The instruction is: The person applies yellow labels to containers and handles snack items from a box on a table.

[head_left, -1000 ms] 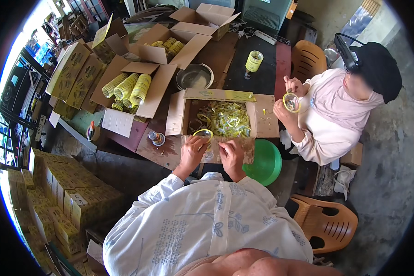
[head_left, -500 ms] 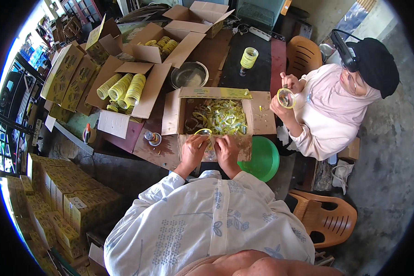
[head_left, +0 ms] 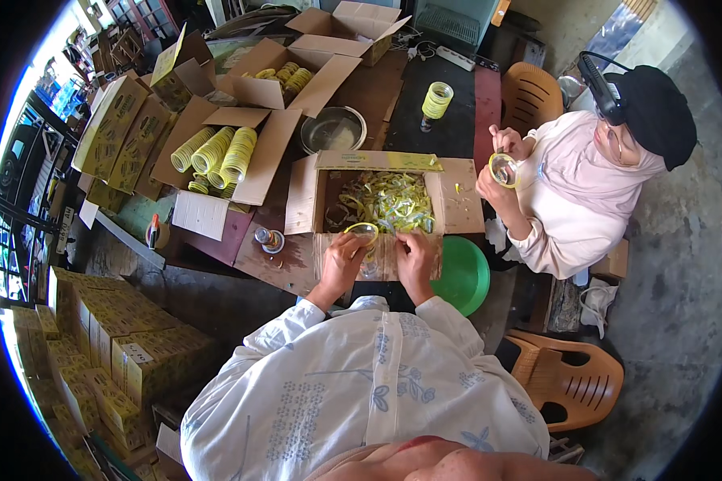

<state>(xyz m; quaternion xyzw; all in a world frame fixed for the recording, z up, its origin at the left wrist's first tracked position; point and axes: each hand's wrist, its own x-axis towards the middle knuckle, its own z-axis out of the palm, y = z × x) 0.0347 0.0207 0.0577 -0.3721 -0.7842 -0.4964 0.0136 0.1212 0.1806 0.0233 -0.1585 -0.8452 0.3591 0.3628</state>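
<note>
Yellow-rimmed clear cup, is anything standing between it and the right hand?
Nothing visible does. The left hand holds the yellow-rimmed clear cup, and the right hand is just right of it across an open gap. The box's front flap shows behind that gap, not across it.

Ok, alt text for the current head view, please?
The left hand holds a clear, yellow-rimmed cup over the front flap of an open carton of yellow scraps, the right hand close beside it. At right, another person holds a similar cup.
</note>
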